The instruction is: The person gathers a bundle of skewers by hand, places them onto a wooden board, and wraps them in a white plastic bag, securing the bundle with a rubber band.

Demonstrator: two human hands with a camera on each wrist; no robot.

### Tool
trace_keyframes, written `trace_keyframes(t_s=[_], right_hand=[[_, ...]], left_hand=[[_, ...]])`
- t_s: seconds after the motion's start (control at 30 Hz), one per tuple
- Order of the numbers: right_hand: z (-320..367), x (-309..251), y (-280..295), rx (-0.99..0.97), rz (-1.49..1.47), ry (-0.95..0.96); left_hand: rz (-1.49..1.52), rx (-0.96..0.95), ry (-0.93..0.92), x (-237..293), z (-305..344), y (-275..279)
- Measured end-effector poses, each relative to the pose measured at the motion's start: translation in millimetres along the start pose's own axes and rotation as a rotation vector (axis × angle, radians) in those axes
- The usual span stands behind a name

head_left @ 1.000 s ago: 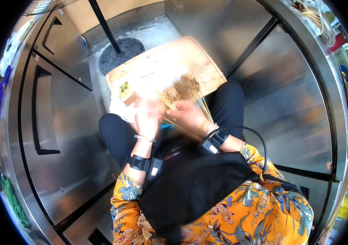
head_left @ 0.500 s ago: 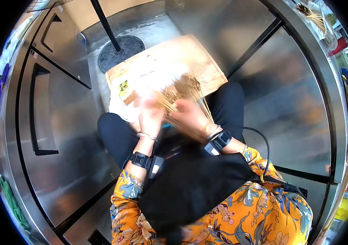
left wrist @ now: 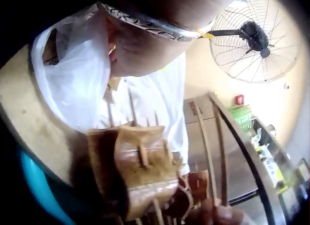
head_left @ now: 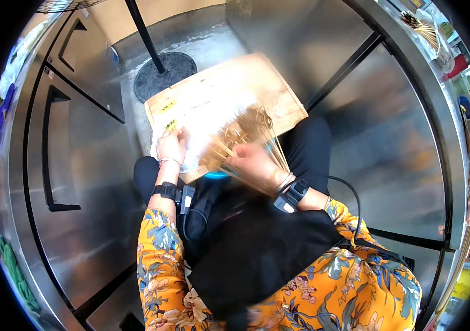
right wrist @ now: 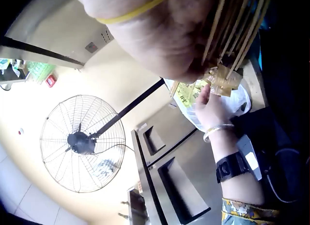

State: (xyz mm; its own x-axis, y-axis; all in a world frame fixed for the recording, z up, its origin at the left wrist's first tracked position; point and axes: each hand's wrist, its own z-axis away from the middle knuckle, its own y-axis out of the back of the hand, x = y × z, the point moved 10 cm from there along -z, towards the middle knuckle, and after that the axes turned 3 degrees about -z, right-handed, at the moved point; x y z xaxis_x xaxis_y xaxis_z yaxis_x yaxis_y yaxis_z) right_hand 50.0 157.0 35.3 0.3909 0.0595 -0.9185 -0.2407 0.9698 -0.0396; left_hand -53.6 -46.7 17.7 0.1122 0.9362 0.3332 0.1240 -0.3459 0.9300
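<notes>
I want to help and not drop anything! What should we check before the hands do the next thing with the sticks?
1. The right hand has a firm hold on the skewers: ok, its fingers are curled round the bundle.
2. The skewers lie untangled: cannot tell, they fan out and blur together.
3. The left hand is at the white plastic bag: ok, it rests on the bag.
4. The left hand has picked something up: cannot tell, its fingertips are not clear.
5. The wooden board is supported: ok, it lies across the person's lap under the bag.
</notes>
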Motion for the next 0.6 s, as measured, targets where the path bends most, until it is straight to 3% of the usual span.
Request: trace_keyframes(t_s=[0.03, 0.27, 0.37, 0.47, 0.6], right_hand=[[-2, 3, -1, -0.007, -0.032, -0.005], [-1, 5, 0, -0.018, -0.08, -0.032], [-2, 7, -1, -0.017, -0.091, -0.012], [-1, 5, -1, -0.029, -0.105, 0.009], [3, 2, -7, -0.039, -0.164, -0.04]], left_hand=[[-0.077, -0.076, 0.04, 0, -4, -8], [-0.204, -0.043, 0.03, 0, -14, -10], [-0.047, -0.108, 0.223, -12, -8, -4], [0.171, 0.059, 0.22, -9, -2, 21], [1.281, 0.119, 0.444, -38, 20, -24]])
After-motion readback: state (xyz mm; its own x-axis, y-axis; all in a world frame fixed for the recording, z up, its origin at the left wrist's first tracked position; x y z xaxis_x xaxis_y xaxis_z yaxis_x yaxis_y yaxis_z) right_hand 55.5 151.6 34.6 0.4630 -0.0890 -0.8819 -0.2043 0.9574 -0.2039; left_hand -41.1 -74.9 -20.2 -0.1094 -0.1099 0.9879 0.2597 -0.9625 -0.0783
